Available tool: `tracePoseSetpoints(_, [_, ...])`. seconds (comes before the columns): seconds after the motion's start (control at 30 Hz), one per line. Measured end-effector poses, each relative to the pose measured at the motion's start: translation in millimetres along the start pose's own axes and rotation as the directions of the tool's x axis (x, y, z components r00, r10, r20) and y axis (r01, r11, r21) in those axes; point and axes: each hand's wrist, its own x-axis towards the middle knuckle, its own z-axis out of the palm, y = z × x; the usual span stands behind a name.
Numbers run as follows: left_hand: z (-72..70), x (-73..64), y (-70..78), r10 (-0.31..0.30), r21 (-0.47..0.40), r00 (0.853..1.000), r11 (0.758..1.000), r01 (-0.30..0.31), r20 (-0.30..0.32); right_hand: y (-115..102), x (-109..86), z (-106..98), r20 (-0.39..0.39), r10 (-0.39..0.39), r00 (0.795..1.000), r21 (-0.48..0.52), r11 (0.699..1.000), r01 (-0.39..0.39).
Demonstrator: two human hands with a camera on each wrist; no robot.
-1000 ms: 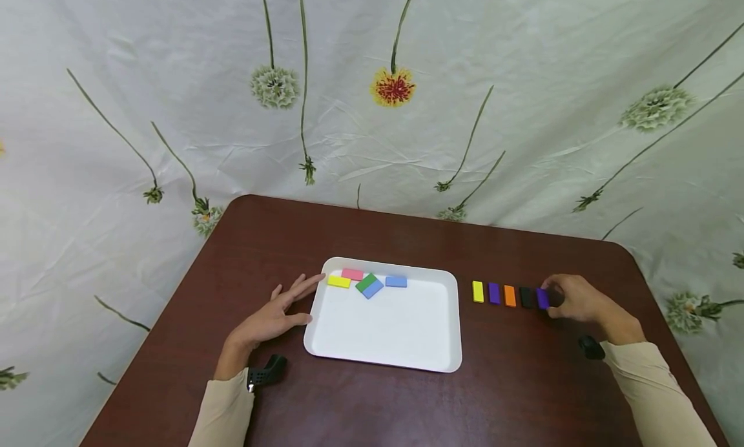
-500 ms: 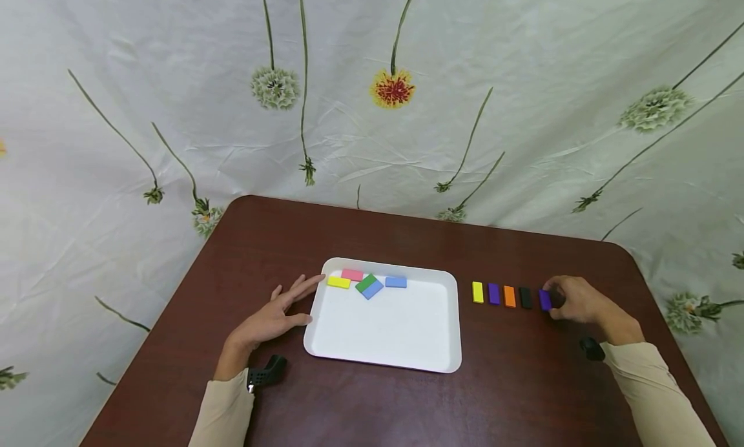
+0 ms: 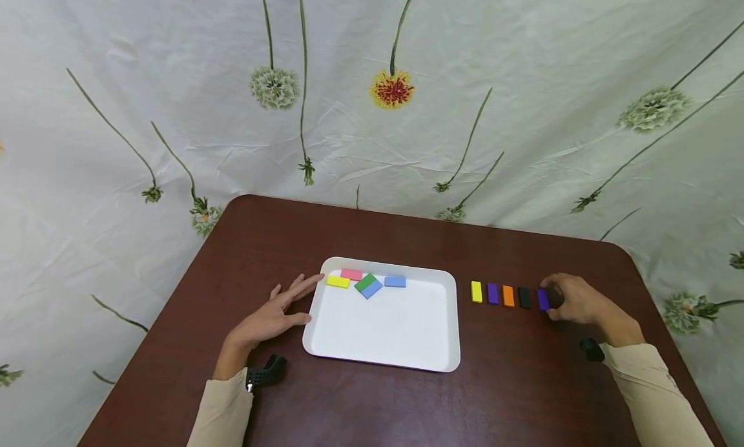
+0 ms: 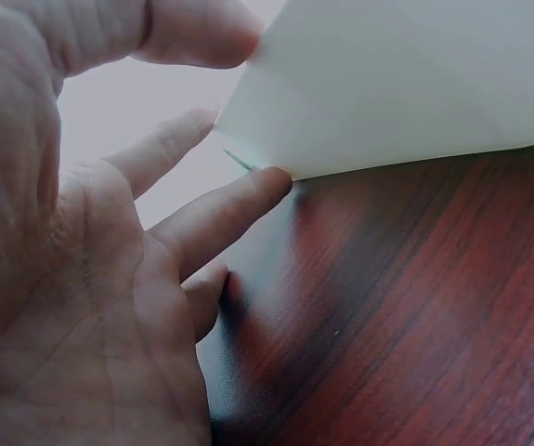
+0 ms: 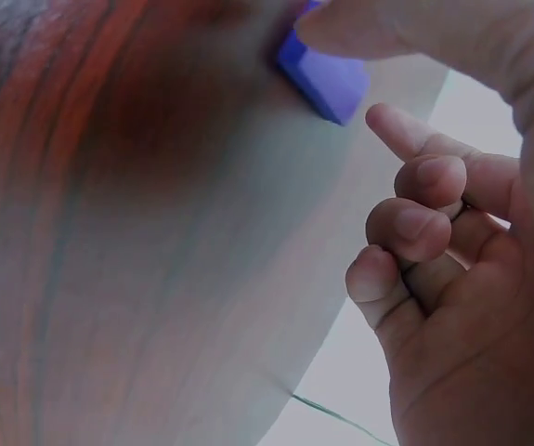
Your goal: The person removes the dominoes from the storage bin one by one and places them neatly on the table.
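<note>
My right hand (image 3: 575, 300) pinches a purple block (image 3: 543, 299) between thumb and index finger at the right end of a row on the table. In the right wrist view the thumb overlaps that purple block (image 5: 327, 79), the index fingertip is close to its end, and the other fingers are curled back. To its left lie a black block (image 3: 524, 298), an orange block (image 3: 508, 296), another purple block (image 3: 493, 293) and a yellow block (image 3: 476, 292). My left hand (image 3: 270, 318) has its fingers spread, fingertips at the left rim of the white tray (image 3: 383, 334).
Inside the tray, near its far side, lie a pink block (image 3: 351, 274), a yellow block (image 3: 338, 281), a green block (image 3: 365, 282) side by side with a blue block (image 3: 372, 289), and another blue block (image 3: 395, 281). A flowered cloth (image 3: 360, 130) hangs behind the dark wooden table (image 3: 378, 408).
The purple block at the row's end has shifted slightly right with my right hand, widening its gap from the black block a little. My left hand stays at the tray.
</note>
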Motion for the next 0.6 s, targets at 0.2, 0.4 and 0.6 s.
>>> tracePoseSetpoints(0.2, [-0.4,0.3,-0.2,0.001,-0.003,1.000,1.000,-0.001,0.001,-12.4,4.9,-4.3,-0.058,-0.086,0.995,0.006,0.996,0.086])
tracePoseSetpoints(0.4, [-0.7,0.0,0.5,0.027,0.001,1.000,1.000,-0.027,0.009,-36.1,18.3,-5.1,-0.112,-0.247,0.963,0.049,0.966,0.254])
tracePoseSetpoints(0.6, [-1.1,-0.8,1.6,0.023,0.004,1.000,1.000,-0.023,0.008,-72.9,42.6,-6.5,-0.069,-0.304,0.950,0.259,0.915,0.311])
